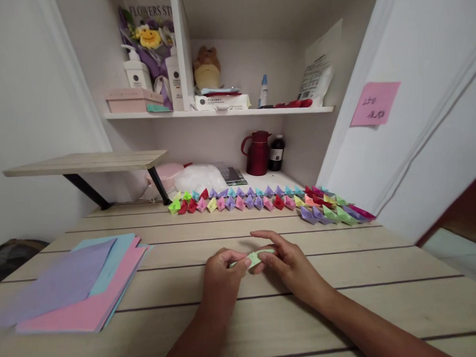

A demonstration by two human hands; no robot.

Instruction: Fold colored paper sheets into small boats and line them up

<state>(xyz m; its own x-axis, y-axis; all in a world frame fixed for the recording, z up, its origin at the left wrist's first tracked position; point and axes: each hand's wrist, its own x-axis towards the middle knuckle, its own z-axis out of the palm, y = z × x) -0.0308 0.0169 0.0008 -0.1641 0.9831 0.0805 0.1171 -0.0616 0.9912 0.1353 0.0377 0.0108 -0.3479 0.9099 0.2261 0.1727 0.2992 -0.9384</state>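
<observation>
A small piece of folded light green paper (pixel 254 259) is held between my two hands, just above the wooden table. My left hand (pixel 224 272) pinches its left end between thumb and fingers. On the other end, my right hand (pixel 285 261) grips it with the thumb in front, its index finger raised and stretched out. The fingers cover much of the paper, so its full shape is hidden. Beyond the hands, several folded paper boats (pixel 240 202) in many colours stand in rows along the back of the table.
Coloured paper sheets (pixel 117 278) lie stacked at the left. A small raised wooden shelf (pixel 86 162) on black legs stands behind them. A red thermos jug (pixel 258 153) and a dark bottle (pixel 277 153) are at the back, under a white shelf (pixel 224 114) bearing several items.
</observation>
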